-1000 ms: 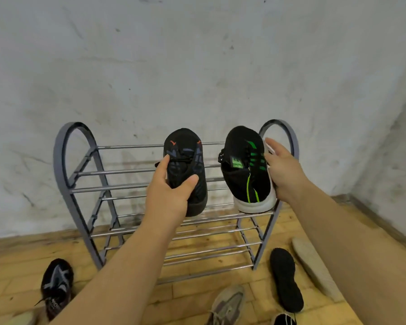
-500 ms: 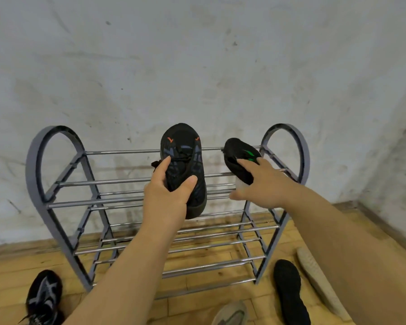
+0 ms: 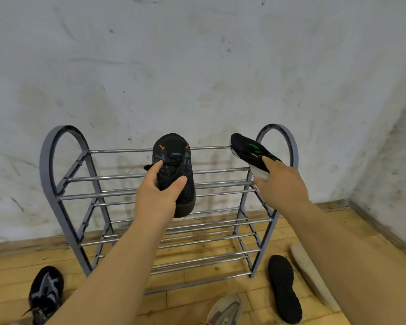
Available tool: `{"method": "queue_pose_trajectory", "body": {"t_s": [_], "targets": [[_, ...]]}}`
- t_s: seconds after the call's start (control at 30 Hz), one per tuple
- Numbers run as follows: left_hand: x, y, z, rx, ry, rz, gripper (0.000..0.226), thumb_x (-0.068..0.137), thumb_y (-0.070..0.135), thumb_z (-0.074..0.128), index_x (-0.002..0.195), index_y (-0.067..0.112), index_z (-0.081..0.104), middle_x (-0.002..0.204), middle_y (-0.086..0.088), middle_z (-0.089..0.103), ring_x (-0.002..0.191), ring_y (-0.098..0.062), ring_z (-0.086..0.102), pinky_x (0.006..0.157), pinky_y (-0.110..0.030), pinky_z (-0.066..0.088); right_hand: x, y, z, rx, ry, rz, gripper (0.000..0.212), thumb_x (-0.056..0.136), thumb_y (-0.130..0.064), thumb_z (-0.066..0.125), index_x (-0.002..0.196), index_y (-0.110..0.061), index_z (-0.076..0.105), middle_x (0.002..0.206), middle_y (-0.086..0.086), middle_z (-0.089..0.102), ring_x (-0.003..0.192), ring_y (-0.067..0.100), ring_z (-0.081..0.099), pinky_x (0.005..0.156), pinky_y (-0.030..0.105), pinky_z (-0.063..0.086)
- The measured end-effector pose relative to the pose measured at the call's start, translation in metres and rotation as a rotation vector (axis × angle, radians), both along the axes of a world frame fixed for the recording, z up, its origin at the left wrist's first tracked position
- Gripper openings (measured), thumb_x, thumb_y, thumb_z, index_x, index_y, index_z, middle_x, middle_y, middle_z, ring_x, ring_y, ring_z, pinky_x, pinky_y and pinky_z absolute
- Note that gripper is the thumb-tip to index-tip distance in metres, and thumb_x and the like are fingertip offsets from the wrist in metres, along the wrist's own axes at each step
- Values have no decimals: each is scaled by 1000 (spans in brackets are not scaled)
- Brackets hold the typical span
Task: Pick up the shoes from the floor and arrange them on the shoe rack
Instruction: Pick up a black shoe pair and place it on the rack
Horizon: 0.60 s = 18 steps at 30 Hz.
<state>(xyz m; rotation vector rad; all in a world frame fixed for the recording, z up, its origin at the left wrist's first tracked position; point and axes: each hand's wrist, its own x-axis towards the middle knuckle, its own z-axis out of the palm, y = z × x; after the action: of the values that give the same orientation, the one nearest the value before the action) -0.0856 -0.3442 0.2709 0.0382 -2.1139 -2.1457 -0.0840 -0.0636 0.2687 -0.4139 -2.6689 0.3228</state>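
The left hand (image 3: 156, 199) is clamped around the heel end of a black sneaker with orange marks (image 3: 174, 170), its toe pointing at the wall over the top tier of the grey metal shoe rack with chrome bars (image 3: 63, 184). The right hand (image 3: 283, 186) grips a black sneaker with green stripes and a white sole (image 3: 251, 151), tilted over the rack's right end. On the wooden floor (image 3: 10, 266) lie a black and grey sneaker (image 3: 45, 294), a grey sneaker (image 3: 225, 309), an upturned black sole (image 3: 284, 287) and a pale sole (image 3: 312, 273)
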Motion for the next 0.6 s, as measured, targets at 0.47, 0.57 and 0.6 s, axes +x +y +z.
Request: {"method": "queue_pose_trajectory", "body": {"t_s": [0.47, 0.57, 0.6], "targets": [[10, -1, 6, -506, -46, -42, 87, 72, 33, 89, 145, 30, 42, 136, -7, 27, 101, -18, 50, 87, -28, 44, 21, -66, -2, 58, 10, 318, 71, 94, -36, 60, 159, -24, 33, 159, 17, 37, 148, 36, 29, 122, 51, 29], [14, -18, 5, -540, 40, 1, 43, 76, 27, 78, 114, 29, 59, 126, -4, 38, 87, 3, 45, 69, -21, 40, 20, -93, -9, 39, -51, 436, 76, 97, -39, 60, 162, -26, 23, 164, 14, 31, 151, 33, 25, 123, 47, 26], [14, -29, 4, -553, 57, 28, 40, 76, 26, 76, 113, 29, 60, 126, -3, 38, 85, 6, 42, 65, -18, 37, 18, -102, -9, 30, -65, 459, 76, 98, -39, 60, 163, -25, 22, 164, 13, 30, 151, 33, 25, 124, 45, 24]]}}
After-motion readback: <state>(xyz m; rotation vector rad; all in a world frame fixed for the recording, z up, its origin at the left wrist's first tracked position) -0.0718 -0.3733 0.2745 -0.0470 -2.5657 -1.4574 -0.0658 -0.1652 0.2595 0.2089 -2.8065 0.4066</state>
